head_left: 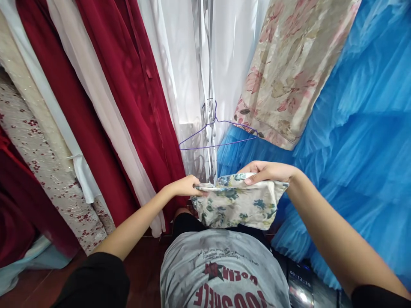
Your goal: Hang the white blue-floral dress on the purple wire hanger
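Between my two hands hangs a piece of folded cream cloth (236, 207) printed with blue-green and yellow flowers; its exact kind I cannot make out. My left hand (188, 187) is closed on its left upper edge. My right hand (268, 172) grips the upper edge on the right, thumb on the near side and the other fingers partly hidden behind the cloth. Just beyond the cloth, a thin purple clothes hanger (218, 122) hangs with nothing on it, in front of white ribbons (208, 77).
Long garments hang all around: dark red drapes (118, 85) on the left, white fabric (231, 55) in the middle, a pink-flowered beige piece (285, 77) and blue tulle (362, 162) on the right. A phone showing a timer (301, 282) lies low at the right, above the reddish floor (144, 269).
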{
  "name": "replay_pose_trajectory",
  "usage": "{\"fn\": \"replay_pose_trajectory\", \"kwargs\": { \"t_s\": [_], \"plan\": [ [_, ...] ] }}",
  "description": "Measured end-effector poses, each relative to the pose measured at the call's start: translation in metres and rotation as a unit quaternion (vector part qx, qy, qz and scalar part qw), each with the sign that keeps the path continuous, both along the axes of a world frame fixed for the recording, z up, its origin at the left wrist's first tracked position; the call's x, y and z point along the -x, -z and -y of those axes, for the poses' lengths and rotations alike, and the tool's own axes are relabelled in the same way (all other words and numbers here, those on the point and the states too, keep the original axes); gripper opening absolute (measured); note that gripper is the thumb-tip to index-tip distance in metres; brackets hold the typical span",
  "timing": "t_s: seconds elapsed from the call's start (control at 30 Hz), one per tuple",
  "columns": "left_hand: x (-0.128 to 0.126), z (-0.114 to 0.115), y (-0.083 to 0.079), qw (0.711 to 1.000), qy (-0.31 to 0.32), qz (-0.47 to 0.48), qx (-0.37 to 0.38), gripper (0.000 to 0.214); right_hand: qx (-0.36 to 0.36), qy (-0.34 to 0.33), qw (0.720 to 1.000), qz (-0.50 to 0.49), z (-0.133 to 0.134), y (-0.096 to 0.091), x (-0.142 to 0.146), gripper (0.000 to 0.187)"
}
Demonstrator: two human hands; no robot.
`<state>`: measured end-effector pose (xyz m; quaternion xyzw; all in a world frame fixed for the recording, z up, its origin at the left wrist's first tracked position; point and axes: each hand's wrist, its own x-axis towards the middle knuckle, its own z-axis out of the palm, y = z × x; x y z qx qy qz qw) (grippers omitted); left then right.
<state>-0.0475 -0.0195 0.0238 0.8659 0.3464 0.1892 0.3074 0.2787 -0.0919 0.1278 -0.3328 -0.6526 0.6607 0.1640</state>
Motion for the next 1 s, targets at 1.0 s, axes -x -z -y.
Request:
{"fn": "replay_pose_trajectory", "kwargs": {
  "t_s": [1.0],
  "plan": [
    [-0.022,-0.118,-0.125,0.912,-0.188,0.160,-0.327,0.032,-0.515,0.225,0.799,0.214,-0.123,0.040,0.004,0.028]
  ]
}}
